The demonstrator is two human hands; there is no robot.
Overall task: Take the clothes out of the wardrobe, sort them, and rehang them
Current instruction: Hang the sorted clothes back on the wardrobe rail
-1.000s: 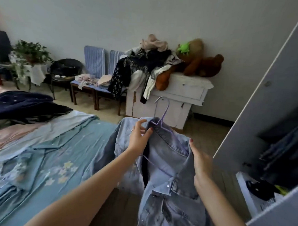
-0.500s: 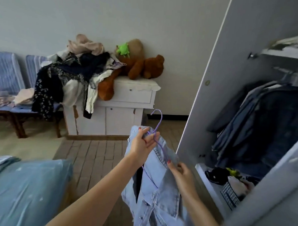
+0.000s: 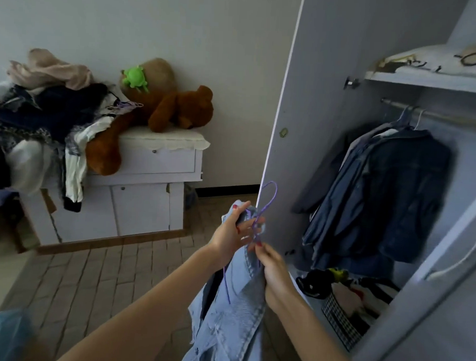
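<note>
A: What do we have in our hands?

B: A light blue denim shirt (image 3: 233, 314) on a purple wire hanger (image 3: 260, 216); our left hand (image 3: 230, 234) is closed around the collar and the hanger's neck; our right hand (image 3: 274, 269) pinches the denim just below, fingers curled tight on the cloth.

A: And where is that against the wardrobe (image 3: 394, 187)?

B: Just in front of its open door edge; the hook reaches up beside that edge, and the shirt hangs down toward the tiled floor (image 3: 96, 278).

A: Inside the wardrobe?

B: Dark denim garments (image 3: 389, 198) hang from the rail (image 3: 436, 114); bags and shoes lie in the bottom, too blurred to name further.

A: Left of the wardrobe?

B: A white cabinet (image 3: 138, 192) against the wall; a clothes pile (image 3: 43, 111) and a brown teddy bear (image 3: 169, 111) lie on its surface.
</note>
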